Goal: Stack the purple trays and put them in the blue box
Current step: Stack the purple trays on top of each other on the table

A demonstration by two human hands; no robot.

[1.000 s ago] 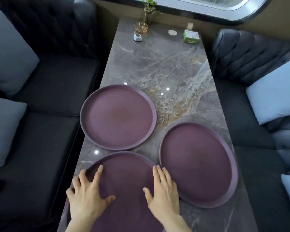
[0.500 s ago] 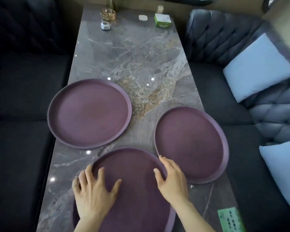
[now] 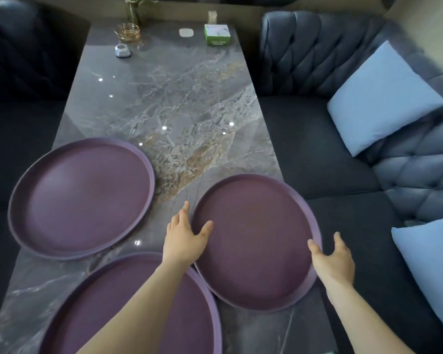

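Three round purple trays lie flat and apart on the marble table [image 3: 179,103]: one at the left [image 3: 80,198], one near me [image 3: 100,307], one at the right [image 3: 256,251]. My left hand [image 3: 184,238] is at the right tray's left rim, with the thumb over the rim on the inside and the fingers stretched along the outside. My right hand [image 3: 332,259] is at the same tray's right rim, thumb touching the edge and fingers spread beyond it. The tray rests on the table. No blue box is in view.
At the table's far end stand a green box [image 3: 216,34], a glass dish [image 3: 127,33], a small white object [image 3: 122,50] and a plant vase [image 3: 133,8]. Dark sofas flank the table. Light blue pillows [image 3: 384,98] lie on the right sofa.
Both hands have left the near tray and moved right to the two sides of the right tray. My view has swung to the right. No tray has moved.
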